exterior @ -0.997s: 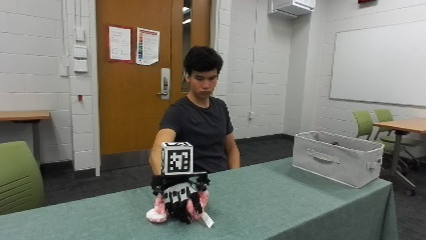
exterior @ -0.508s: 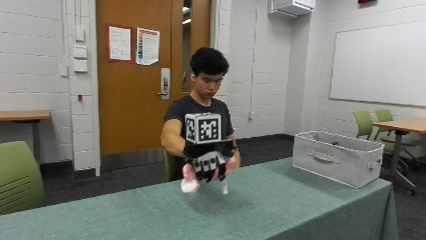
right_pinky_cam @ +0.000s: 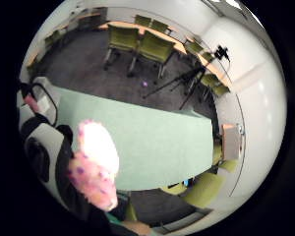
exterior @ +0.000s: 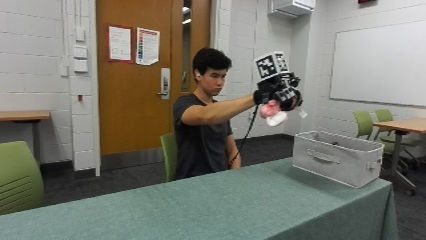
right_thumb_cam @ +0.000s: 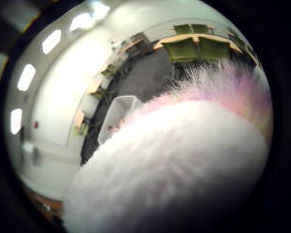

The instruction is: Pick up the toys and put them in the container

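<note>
— So, biggest first: what sits on the green table (exterior: pixel 200 205)?
— Only the grey container (exterior: pixel 338 157) shows on it, a fabric bin with a handle on its near side, standing at the table's far end, away from the person (exterior: pixel 203 130) seated behind the table.
— Anything inside the container?
— From the outside view, its inside cannot be seen. In the thumb side palm view, a small reddish thing shows within its rim, too small to name.
— And the gloved right hand (exterior: pixel 278 94)?
— Raised on an outstretched arm, high above the table and just short of the container, on the person's side of it. Its fingers are curled round a pink and white plush toy (exterior: pixel 273 113), which hangs below the palm.
— Where is the toy relative to the container?
— In the air, above and slightly before its near edge, well apart from it. Its fur fills the thumb side palm view, with the container beyond it.
</note>
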The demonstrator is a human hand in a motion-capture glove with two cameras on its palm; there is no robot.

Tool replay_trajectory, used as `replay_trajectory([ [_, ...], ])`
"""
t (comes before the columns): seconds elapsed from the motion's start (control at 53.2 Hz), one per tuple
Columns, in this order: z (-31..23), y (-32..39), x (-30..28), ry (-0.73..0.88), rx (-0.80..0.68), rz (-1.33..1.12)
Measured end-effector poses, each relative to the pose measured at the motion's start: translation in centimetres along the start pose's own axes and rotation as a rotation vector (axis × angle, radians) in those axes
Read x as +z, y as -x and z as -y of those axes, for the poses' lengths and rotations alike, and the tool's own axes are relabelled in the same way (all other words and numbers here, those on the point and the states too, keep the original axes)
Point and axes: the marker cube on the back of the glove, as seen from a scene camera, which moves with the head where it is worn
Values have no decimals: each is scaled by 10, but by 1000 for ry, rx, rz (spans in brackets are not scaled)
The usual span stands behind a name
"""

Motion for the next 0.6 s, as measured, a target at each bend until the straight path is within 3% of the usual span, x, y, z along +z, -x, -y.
replay_trajectory([
  [0.113, 29, 91, -1, -1, -200, 61],
  [0.207, 58, 157, 3, -13, -202, 59],
  [0.301, 77, 234, 14, -28, -358, 61],
  [0.357, 85, 264, 26, -29, -357, -7],
  [0.432, 98, 321, 43, -18, -223, -31],
  [0.47, 98, 349, 50, -8, -269, 10],
  [0.526, 102, 350, 60, -9, -406, 12],
  [0.602, 117, 310, 67, 9, -434, 105],
])
